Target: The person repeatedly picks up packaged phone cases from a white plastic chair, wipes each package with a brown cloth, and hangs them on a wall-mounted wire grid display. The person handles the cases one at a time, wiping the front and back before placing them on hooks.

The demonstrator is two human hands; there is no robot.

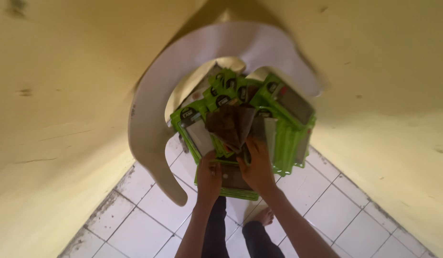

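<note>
Two hands sorting: left hand (209, 177) pinching, right hand (258, 168) pressing green-edged flat plastic packets (283, 107); next, judging, separating brown leather case (229, 125) cleanly.

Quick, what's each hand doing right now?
Left hand: pinching the edge of a green packet.
Right hand: fingers spread, pressing on the green packets; grip cannot be told.

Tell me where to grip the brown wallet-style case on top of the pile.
Grip the brown case by its lower tip, coming from below, nearest the body. It narrows downward toward the left hand and right hand, and that end seems to overhang the green packaged cases; its upper part lies flat among them.
</note>
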